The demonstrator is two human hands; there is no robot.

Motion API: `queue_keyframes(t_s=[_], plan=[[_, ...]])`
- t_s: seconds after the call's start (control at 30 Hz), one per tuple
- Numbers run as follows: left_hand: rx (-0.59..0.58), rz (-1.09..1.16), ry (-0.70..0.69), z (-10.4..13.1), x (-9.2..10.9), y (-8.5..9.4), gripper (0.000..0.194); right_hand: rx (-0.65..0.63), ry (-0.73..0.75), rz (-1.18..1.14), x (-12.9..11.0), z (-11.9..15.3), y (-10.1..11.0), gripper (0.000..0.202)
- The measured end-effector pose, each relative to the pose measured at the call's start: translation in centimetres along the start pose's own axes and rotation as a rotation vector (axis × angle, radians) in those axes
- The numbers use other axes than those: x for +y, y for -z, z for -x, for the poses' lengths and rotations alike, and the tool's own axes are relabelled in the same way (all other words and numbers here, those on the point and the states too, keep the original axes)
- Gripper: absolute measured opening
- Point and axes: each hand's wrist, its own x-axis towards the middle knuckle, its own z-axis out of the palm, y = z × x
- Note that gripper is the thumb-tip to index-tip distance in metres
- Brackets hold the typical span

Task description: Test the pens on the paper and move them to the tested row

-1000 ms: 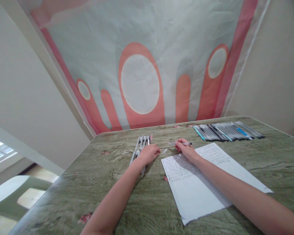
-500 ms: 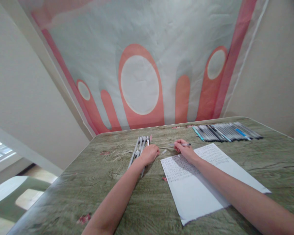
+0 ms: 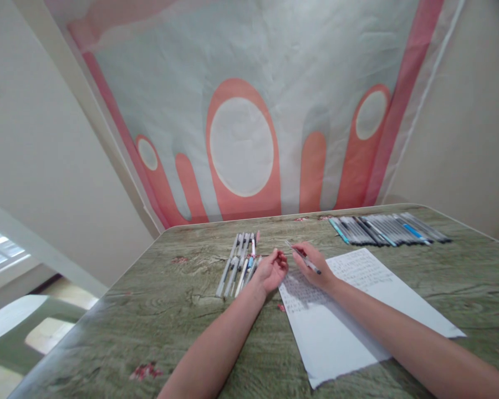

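My right hand is closed on a clear pen with a dark end, held above the upper left part of a handwritten sheet of paper. Just left of it, palm turned up, my left hand has its fingers curled together; anything between them is too small to make out. Beside my left hand lies a group of pens in two rows, most of them clear or grey.
A long row of pens, mostly clear and black with a few blue or teal ones, lies at the back right of the wood-patterned table. A patterned sheet hangs behind the table.
My left hand has moved right, off the left pens, and turned palm up. The pen in my right hand has tilted, its dark end now pointing down to the right.
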Motion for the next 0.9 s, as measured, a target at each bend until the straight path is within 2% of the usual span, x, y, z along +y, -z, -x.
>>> queue_keyframes(t_s=[0.17,0.3,0.53,0.73,0.9], plan=[[0.010,-0.036,-0.009,0.0,0.1,0.4,0.025,-0.117,0.282,0.079,-1.0,0.4,-0.4,0.024],[0.016,-0.097,0.006,0.3,0.3,0.1,0.027,-0.141,0.354,0.101,-1.3,0.5,-0.6,0.022],[0.000,-0.099,0.009,0.7,-0.1,-0.3,0.023,-0.091,0.293,0.140,-0.6,0.4,-0.7,0.028],[-0.111,-0.174,0.008,0.8,-1.1,-0.1,0.017,0.013,0.182,0.270,-0.1,0.1,-0.6,0.024],[-0.107,-0.219,-0.016,0.8,-1.7,-0.1,0.013,0.008,0.155,0.342,-0.2,0.1,-0.6,0.021]])
